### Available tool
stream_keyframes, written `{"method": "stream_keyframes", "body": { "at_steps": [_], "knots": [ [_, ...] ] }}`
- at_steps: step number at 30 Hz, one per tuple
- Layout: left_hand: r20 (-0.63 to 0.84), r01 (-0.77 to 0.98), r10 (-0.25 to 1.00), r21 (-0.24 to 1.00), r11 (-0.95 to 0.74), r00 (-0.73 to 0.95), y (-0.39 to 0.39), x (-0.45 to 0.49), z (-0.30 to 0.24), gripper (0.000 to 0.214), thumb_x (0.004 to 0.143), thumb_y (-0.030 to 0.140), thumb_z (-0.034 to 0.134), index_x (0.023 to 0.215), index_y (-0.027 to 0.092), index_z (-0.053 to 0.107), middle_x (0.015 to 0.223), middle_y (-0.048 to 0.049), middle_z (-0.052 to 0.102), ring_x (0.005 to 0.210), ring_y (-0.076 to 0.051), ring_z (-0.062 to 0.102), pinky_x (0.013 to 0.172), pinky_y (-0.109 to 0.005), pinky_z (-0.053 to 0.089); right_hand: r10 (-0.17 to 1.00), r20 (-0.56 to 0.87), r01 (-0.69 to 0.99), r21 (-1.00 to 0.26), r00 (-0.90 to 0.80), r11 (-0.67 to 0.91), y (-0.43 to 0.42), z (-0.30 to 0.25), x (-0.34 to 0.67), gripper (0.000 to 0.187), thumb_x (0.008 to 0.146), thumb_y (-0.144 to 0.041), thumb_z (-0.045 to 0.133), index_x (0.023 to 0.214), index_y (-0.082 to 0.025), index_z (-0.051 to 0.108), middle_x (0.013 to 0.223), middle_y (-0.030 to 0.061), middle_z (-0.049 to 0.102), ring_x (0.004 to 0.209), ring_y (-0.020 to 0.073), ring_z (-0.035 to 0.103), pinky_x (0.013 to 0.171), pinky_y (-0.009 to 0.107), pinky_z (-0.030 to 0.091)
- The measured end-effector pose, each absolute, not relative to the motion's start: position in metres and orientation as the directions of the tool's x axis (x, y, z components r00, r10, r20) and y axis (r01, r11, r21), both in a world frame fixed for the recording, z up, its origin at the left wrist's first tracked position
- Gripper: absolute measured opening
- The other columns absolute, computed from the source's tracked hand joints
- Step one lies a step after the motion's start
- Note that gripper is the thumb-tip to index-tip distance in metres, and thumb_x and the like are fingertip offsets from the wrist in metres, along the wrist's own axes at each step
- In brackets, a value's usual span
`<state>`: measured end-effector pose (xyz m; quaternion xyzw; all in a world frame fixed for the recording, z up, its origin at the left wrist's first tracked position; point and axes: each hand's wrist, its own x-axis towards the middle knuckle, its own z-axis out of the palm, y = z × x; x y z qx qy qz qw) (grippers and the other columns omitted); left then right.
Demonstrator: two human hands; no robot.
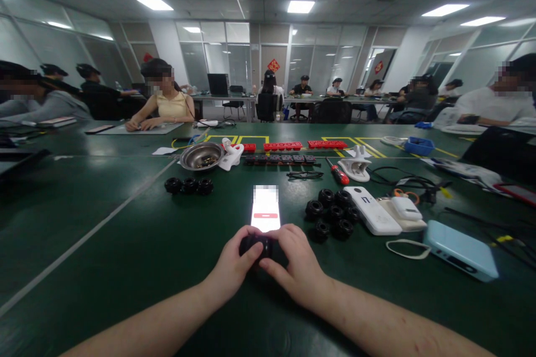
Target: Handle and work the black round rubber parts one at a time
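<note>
My left hand (239,256) and my right hand (293,259) close together around a small black wheel (262,246), low over the green table. Fingers cover most of that wheel. Just beyond them lies a phone (265,212) with a bright white screen. To the right of my right hand, several black wheels (335,213) with ridged tyres are grouped together. A row of black wheels (189,185) sits to the left, farther from my left hand.
Behind are a metal bowl (201,157) of small parts, red plastic strips (283,146), a black strip (280,160) and a screwdriver (338,173). At right lie a white power bank (372,211), a light-blue box (463,250) and cables. A person (167,100) sits across the table.
</note>
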<state>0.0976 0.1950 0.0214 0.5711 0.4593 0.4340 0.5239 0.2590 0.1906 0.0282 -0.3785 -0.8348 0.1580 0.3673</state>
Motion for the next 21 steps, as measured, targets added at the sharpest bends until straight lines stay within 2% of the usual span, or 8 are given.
{"method": "stream_keyframes", "body": {
  "at_steps": [4, 6, 9, 13, 16, 19, 21],
  "knots": [
    [-0.143, 0.006, 0.969, 0.990, 0.144, 0.203, 0.1990, 0.0990, 0.0193, 0.040, 0.071, 0.055, 0.048, 0.083, 0.017, 0.050, 0.075, -0.0014, 0.052, 0.070, -0.019, 0.053, 0.053, -0.027, 0.045, 0.671, 0.540, 0.493, -0.456, -0.508, 0.740, 0.1894, 0.0280, 0.2573, 0.042, 0.075, -0.018, 0.056, 0.114, -0.020, 0.044, 0.106, 0.0066, 0.053, 0.097, 0.0223, 0.044, 0.087, 0.041, 0.036],
    [-0.120, -0.001, 0.975, 0.993, 0.122, 0.187, 0.1988, 0.0982, 0.0194, 0.035, 0.072, 0.050, 0.050, 0.082, 0.016, 0.051, 0.074, -0.0006, 0.052, 0.070, -0.018, 0.053, 0.055, -0.026, 0.045, 0.662, 0.554, 0.490, -0.448, -0.504, 0.748, 0.1885, 0.0267, 0.2572, 0.046, 0.073, -0.017, 0.057, 0.116, -0.019, 0.041, 0.109, 0.0069, 0.051, 0.100, 0.0224, 0.043, 0.091, 0.042, 0.033],
    [-0.037, 0.002, 0.990, 0.999, 0.038, 0.138, 0.1960, 0.0966, 0.0215, 0.026, 0.073, 0.042, 0.054, 0.082, 0.018, 0.052, 0.076, 0.0004, 0.054, 0.071, -0.016, 0.053, 0.061, -0.025, 0.045, 0.723, 0.541, 0.519, -0.507, -0.429, 0.688, 0.1886, 0.0241, 0.2582, 0.052, 0.072, -0.027, 0.061, 0.117, -0.017, 0.039, 0.107, 0.0083, 0.051, 0.099, 0.0236, 0.045, 0.088, 0.043, 0.036],
    [-0.006, 0.001, 0.991, 1.000, 0.006, 0.130, 0.1941, 0.0972, 0.0237, 0.028, 0.070, 0.042, 0.057, 0.084, 0.019, 0.052, 0.079, -0.0002, 0.054, 0.073, -0.017, 0.054, 0.060, -0.026, 0.046, 0.769, 0.513, 0.538, -0.554, -0.382, 0.636, 0.1907, 0.0228, 0.2591, 0.040, 0.074, -0.029, 0.059, 0.110, -0.018, 0.045, 0.098, 0.0074, 0.054, 0.092, 0.0231, 0.047, 0.080, 0.040, 0.041],
    [-0.082, -0.026, 0.980, 0.996, 0.088, 0.181, 0.1964, 0.0989, 0.0220, 0.036, 0.069, 0.049, 0.055, 0.087, 0.018, 0.051, 0.081, -0.0019, 0.055, 0.072, -0.018, 0.055, 0.057, -0.028, 0.047, 0.734, 0.545, 0.515, -0.528, -0.404, 0.675, 0.1915, 0.0245, 0.2586, 0.031, 0.076, -0.022, 0.057, 0.105, -0.019, 0.047, 0.096, 0.0062, 0.056, 0.091, 0.0219, 0.048, 0.081, 0.039, 0.040],
    [-0.156, -0.034, 0.966, 0.985, 0.167, 0.206, 0.1988, 0.0998, 0.0207, 0.043, 0.070, 0.056, 0.048, 0.088, 0.017, 0.050, 0.077, -0.0021, 0.055, 0.063, -0.017, 0.056, 0.052, -0.029, 0.046, 0.660, 0.595, 0.476, -0.462, -0.459, 0.748, 0.1904, 0.0266, 0.2578, 0.036, 0.076, -0.015, 0.052, 0.110, -0.020, 0.043, 0.102, 0.0060, 0.056, 0.094, 0.0212, 0.048, 0.089, 0.043, 0.035],
    [-0.158, -0.016, 0.970, 0.986, 0.164, 0.184, 0.1986, 0.0998, 0.0215, 0.041, 0.070, 0.054, 0.049, 0.086, 0.017, 0.049, 0.075, -0.0014, 0.055, 0.063, -0.017, 0.055, 0.051, -0.027, 0.045, 0.645, 0.597, 0.473, -0.444, -0.477, 0.761, 0.1893, 0.0269, 0.2578, 0.042, 0.075, -0.016, 0.052, 0.114, -0.020, 0.040, 0.106, 0.0066, 0.054, 0.098, 0.0224, 0.047, 0.093, 0.046, 0.031]
  ]
}}
